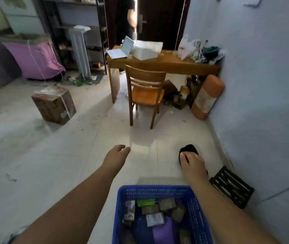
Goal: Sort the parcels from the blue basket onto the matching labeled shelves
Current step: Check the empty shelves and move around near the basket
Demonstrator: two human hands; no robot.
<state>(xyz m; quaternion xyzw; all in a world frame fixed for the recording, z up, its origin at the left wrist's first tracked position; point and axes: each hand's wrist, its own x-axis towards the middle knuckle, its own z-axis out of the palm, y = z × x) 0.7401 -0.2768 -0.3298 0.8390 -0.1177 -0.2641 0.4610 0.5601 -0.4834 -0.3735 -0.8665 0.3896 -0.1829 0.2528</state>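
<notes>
The blue basket (157, 191) stands on the floor at the bottom of the view and holds several small parcels (155, 219), brown, white, green and purple. My left hand (116, 154) reaches forward above the floor beyond the basket, fingers relaxed and holding nothing. My right hand (192, 163) is out past the basket's far right corner and grips a black parcel (188, 150). Dark shelves (80, 32) stand at the far left of the room.
A wooden chair (144, 94) and desk (164, 64) with a laptop and bags stand ahead. A cardboard box (54, 104) sits on the floor at left, with a pink-wrapped bundle (34, 59) behind it. A dark crate (231, 186) leans on the right wall. A person stands in the doorway.
</notes>
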